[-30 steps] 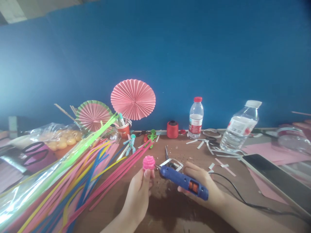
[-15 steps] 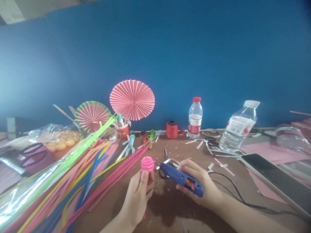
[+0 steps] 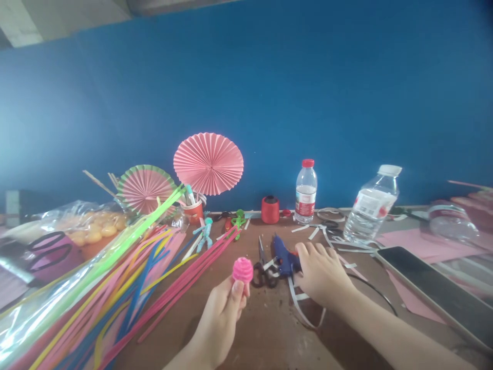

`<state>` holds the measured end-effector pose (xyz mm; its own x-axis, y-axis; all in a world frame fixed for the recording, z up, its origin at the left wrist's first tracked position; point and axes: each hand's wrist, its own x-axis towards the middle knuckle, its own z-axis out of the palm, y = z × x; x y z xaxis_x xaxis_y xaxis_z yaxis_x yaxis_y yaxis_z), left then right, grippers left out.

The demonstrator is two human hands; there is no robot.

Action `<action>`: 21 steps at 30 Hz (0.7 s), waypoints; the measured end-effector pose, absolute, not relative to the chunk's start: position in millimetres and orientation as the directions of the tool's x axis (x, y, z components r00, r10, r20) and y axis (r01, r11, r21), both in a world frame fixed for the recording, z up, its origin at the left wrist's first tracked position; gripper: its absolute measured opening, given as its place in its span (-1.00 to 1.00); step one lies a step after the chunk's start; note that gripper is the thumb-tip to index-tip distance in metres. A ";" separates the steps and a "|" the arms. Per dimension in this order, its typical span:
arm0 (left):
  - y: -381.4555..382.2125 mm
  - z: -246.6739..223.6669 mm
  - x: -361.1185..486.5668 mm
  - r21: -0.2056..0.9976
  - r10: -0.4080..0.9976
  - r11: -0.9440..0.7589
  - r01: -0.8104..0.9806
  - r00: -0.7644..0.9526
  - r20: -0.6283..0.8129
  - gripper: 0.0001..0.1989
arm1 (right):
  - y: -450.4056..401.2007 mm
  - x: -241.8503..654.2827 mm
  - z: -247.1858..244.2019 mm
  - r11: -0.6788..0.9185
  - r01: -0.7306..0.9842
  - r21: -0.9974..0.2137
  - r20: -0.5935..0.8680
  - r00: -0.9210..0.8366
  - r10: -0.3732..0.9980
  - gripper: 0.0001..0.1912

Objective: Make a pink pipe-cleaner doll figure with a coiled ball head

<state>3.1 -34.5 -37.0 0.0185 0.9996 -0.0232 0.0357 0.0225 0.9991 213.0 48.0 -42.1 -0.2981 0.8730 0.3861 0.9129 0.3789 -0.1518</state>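
Between the thumb and fingers of my left hand [image 3: 221, 318] is a pink coiled pipe-cleaner ball [image 3: 243, 270], upright, its lower part hidden by the fingers. My right hand [image 3: 323, 275] has its fingers on the handle of a blue glue gun [image 3: 284, 257], which lies low at the tabletop with its nozzle pointing away from me. Just left of the glue gun rest black-handled scissors [image 3: 265, 270], blades pointing away. A curled white paper strip [image 3: 298, 306] lies beneath my right hand.
Bundles of coloured pipe cleaners [image 3: 142, 277] spread across the left side. Two pleated paper fans [image 3: 208, 164] stand behind a red cup [image 3: 193, 212]. Water bottles [image 3: 306, 192] stand at the back right. A phone [image 3: 431, 288] and pink paper [image 3: 412, 295] lie right. A black cord [image 3: 372, 285] trails rightward.
My right hand has turned the glue gun and lowered it to the table beside the scissors. My left hand, still holding the pink ball, has shifted slightly right and down.
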 end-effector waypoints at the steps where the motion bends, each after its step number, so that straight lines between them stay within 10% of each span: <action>1: -35.7 -38.9 3.0 0.997 0.999 0.021 0.069 0.040 -0.024 -0.62 | 44.4 212.2 -36.0 0.457 0.866 -0.204 0.431 -0.340 0.836 -0.82; 7: -41.6 -40.3 12.1 0.988 0.988 0.126 0.094 0.074 -0.133 -0.60 | 9.0 194.7 -12.8 0.811 0.312 -0.495 0.629 -0.515 0.582 -0.75; 21: -42.3 -28.1 15.7 0.942 0.974 0.011 0.334 0.209 -0.085 -0.53 | -2.0 186.2 -19.7 0.794 0.171 -0.583 0.672 -0.447 0.590 -0.76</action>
<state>15.7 -42.3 -28.1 0.2086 0.9743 -0.0852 0.3343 0.0109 0.9424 186.2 -2.0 -19.7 -0.4473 0.5897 0.6724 0.1711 0.7944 -0.5828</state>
